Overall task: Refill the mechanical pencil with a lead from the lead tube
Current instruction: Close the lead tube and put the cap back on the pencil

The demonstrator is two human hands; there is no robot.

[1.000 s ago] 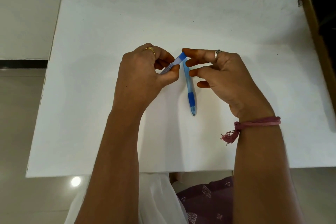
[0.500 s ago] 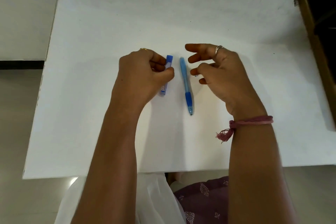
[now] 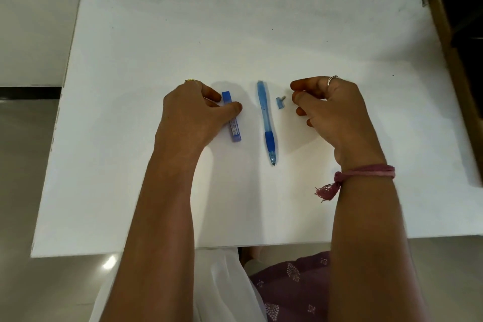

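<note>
We cannot make out any lead. Our left hand hides part of the lead tube, thumb and fingers pinching it flat on the white table. The pencil lies beside it, its small cap apart. Our right hand hovers, loosely curled, holding nothing. Pale floor surrounds us.

We are seeing the lead tube, pencil and cap lying on the table, in that order left to right. Tube and pencil are lying side by side, apart. Cap is sitting just right of the pencil's far end.
</note>
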